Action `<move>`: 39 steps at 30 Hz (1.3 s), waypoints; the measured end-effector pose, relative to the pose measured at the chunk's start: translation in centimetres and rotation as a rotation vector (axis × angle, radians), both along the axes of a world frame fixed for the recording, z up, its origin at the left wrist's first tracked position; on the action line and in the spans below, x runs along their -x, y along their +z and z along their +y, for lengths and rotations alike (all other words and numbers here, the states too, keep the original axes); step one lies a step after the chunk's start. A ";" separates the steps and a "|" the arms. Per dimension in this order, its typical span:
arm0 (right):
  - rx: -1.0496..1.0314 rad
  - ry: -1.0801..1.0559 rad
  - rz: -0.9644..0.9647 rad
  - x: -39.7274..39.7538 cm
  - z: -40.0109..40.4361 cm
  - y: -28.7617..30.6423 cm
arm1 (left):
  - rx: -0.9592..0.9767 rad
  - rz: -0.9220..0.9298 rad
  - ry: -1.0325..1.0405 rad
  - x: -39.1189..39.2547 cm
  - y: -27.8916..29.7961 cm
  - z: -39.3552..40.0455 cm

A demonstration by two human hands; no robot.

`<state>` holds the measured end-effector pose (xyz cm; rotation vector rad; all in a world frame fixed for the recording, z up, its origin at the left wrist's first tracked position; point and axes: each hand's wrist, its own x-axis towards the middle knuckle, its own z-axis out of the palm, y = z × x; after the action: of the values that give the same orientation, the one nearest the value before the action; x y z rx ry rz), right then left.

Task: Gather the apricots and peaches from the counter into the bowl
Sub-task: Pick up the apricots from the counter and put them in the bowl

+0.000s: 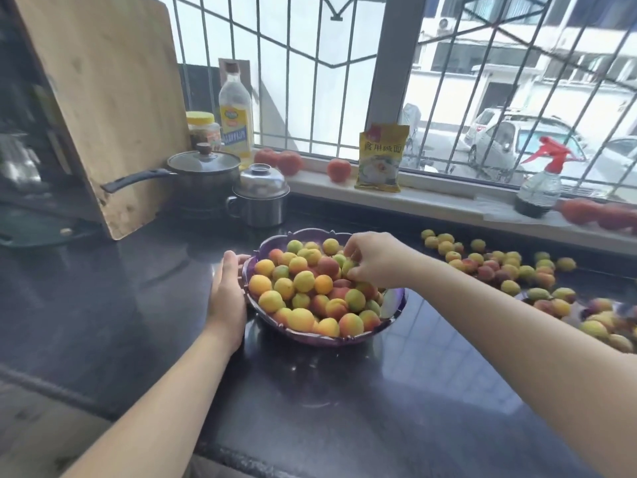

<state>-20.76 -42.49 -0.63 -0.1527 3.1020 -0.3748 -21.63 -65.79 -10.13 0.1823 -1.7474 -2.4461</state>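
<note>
Bowl (pixel 393 303) — purple, scalloped rim, sits mid-counter (pixel 344 391), heaped with apricots and peaches (pixel 303 281). Left hand (pixel 225 291) rests flat against the bowl's left rim, fingers straight. Right hand (pixel 374 258) is over the far side of the heap, fingertips pinching a small greenish fruit (pixel 349 267). Loose fruit (pixel 510 270) lies scattered on the counter to the right — well apart from the bowl.

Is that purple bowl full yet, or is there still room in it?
Nearly full: the purple bowl holds fruit heaped to about its rim, with bare wall showing on its right side.
</note>
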 end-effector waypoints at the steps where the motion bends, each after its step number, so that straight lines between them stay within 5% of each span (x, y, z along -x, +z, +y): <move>1: -0.025 0.003 0.019 0.2 0.0 -0.2 | 0.009 -0.001 0.005 0.0 -0.1 0.0; 13: 0.038 0.084 0.144 0.6 0.7 -1.5 | 0.042 0.056 0.019 0.7 -1.0 0.1; 18: 0.315 -0.270 0.579 0.7 7.9 -2.7 | 0.079 0.068 0.003 1.0 -1.3 0.1; 21: 0.108 -0.573 0.467 1.0 13.9 -7.0 | 0.107 0.099 0.017 1.1 -1.3 0.1; 25: -0.174 -0.595 0.370 0.9 16.1 -11.2 | 0.118 0.107 0.004 1.1 -1.4 0.2; 32: -0.088 -0.516 0.343 2.0 16.8 -11.5 | 0.080 0.074 0.016 1.3 -1.6 0.0; 39: 0.185 -0.508 0.605 0.3 16.8 -10.9 | 0.089 0.073 0.012 1.2 -1.5 0.2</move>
<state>-21.03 -25.66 -11.58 0.6579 3.6596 -0.7468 -22.83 -65.55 -11.65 0.0931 -1.8136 -2.3301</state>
